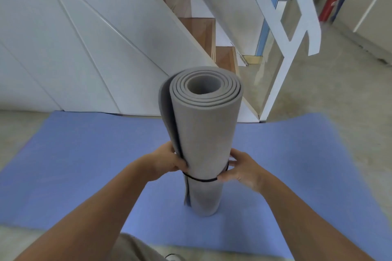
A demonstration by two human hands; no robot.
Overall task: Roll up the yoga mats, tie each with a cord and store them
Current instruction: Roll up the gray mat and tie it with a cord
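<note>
From the head camera, looking down: the grey mat [203, 133] is rolled and stands upright on its end on the blue mat [84, 154], which lies flat and unrolled on the floor [350, 82]. A black cord [201, 180] runs round the lower part of the roll, with one strand hanging down its left side.

My left hand [167, 160] grips the roll's left side just above the cord, its fingers [181, 164] curled over the loose outer edge of the mat. My right hand [241, 168] is at the right side, thumb and fingers closed on the cord where it comes round the roll.

The floor is pale, mottled concrete. Behind the blue mat, a white panelled wall [74, 48] slopes up beside stairs [199, 27] with wooden treads. A white rail [297, 17] crosses on the right. Far back on the right, a red extinguisher [327, 6] stands against a wall.
</note>
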